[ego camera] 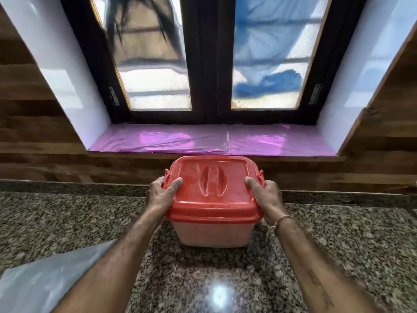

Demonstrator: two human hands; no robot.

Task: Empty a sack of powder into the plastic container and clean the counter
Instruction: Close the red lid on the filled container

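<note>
A plastic container (213, 234) with a pale translucent body stands on the speckled granite counter (338, 240), its red lid (213, 188) on top. My left hand (163, 192) grips the lid's left edge, thumb lying on the top and fingers curled round the side by the clasp. On the opposite edge my right hand (265, 193) holds the lid the same way. A grey-white plastic sack (38, 281) lies flat on the counter at the lower left, blurred.
Behind the counter runs a wooden wall panel (45, 168). Above it is a window sill covered with purple plastic sheet (203, 142), under a shut dark-framed window (207, 64). A light reflects off the granite near the front edge.
</note>
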